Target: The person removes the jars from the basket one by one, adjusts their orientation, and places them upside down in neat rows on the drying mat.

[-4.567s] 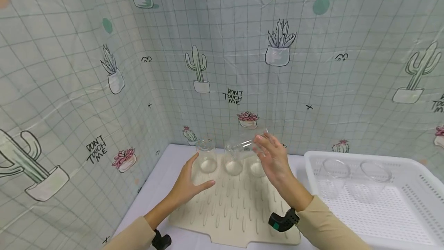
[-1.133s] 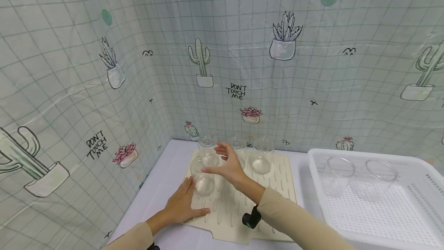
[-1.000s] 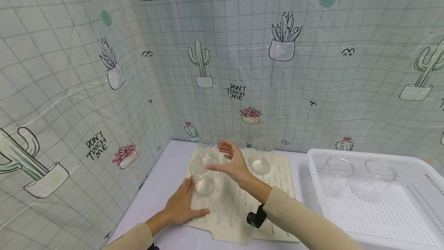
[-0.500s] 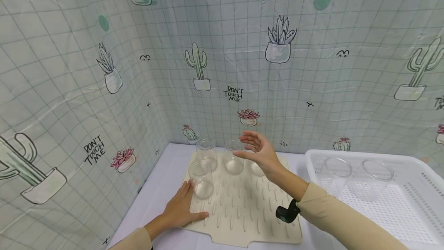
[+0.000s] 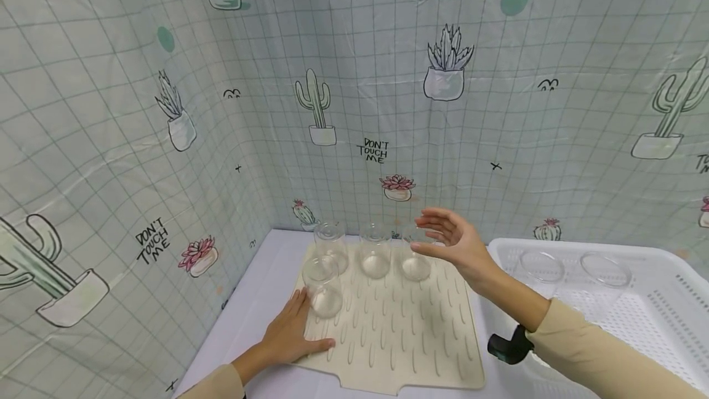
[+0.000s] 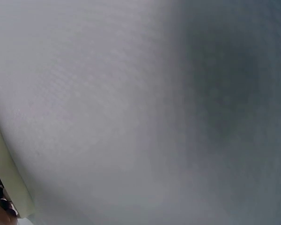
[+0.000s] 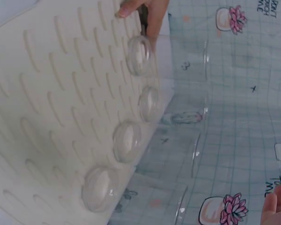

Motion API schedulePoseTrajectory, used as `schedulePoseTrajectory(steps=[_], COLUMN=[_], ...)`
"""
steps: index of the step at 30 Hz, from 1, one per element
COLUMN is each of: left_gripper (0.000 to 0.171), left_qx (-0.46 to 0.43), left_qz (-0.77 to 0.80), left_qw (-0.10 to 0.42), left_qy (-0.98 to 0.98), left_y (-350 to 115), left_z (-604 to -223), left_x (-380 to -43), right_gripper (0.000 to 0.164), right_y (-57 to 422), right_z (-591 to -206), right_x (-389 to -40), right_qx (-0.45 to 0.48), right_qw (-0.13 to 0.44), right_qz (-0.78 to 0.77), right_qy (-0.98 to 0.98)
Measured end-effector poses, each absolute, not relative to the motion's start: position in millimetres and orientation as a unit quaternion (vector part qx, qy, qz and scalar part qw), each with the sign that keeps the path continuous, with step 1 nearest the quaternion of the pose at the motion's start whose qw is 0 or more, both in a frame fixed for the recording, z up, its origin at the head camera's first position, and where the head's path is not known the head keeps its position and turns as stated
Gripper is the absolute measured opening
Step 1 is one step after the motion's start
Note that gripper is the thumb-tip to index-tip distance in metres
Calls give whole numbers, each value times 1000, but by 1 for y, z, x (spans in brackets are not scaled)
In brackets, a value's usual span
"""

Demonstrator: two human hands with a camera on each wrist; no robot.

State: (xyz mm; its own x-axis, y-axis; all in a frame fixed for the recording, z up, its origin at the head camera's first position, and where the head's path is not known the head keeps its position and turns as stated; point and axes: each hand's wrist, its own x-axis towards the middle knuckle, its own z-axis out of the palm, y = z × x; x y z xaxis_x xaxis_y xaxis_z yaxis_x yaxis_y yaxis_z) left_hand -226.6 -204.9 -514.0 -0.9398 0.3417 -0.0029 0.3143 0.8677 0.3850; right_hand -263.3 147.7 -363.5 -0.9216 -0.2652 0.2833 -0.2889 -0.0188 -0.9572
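Observation:
My left hand (image 5: 285,331) rests with extended fingers on the left edge of the beige ridged mat (image 5: 388,331), fingertips right beside a clear drinking glass (image 5: 325,303) standing upright at front left. Behind it, three more clear glasses stand in a row along the back: left glass (image 5: 332,258), middle glass (image 5: 375,263) and right glass (image 5: 415,268). My right hand (image 5: 462,251) is raised, fingers loosely curved and holding nothing, overlapping the right glass in the head view. The right wrist view shows the glasses' round bases (image 7: 100,190) on the mat.
A white perforated plastic basket (image 5: 653,251) stands to the right of the mat, with a left glass (image 5: 543,268) and a right glass (image 5: 606,270) inside. A curtain (image 5: 365,91) printed with cacti hangs close behind and left. The left wrist view is mostly blurred pale surface.
The tilted glass once held in my right hand now stands at front left. My right hand let go and moved right, towards the basket. My left hand came down onto the mat's edge.

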Motion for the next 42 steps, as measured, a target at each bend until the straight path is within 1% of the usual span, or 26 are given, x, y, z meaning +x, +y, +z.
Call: schedulePoseTrajectory(steps=[6, 13, 24, 29, 34, 42], left_gripper=[112, 113, 114, 113, 112, 113], left_qx=[171, 171, 159, 171, 176, 167], left_qz=[197, 195, 189, 197, 199, 193], left_qw=[37, 22, 40, 31, 34, 42], left_qy=[965, 966, 968, 965, 964, 966], left_y=[-203, -204, -205, -204, -204, -205], left_z=[-513, -519, -522, -519, -517, -516], left_x=[-226, -227, -229, -227, -226, -226], right_gripper=[57, 56, 57, 59, 65, 75], right_y=[181, 222, 295, 337, 374, 412], right_z=[-361, -361, -361, -370, -383, -409], right_x=[-256, -252, -247, -246, -243, -246], right_qx=[195, 175, 133, 81, 26, 14], right_qw=[24, 54, 108, 134, 162, 175], right_qz=[683, 675, 652, 624, 573, 501], right_qy=[-704, -715, -739, -766, -803, -847])
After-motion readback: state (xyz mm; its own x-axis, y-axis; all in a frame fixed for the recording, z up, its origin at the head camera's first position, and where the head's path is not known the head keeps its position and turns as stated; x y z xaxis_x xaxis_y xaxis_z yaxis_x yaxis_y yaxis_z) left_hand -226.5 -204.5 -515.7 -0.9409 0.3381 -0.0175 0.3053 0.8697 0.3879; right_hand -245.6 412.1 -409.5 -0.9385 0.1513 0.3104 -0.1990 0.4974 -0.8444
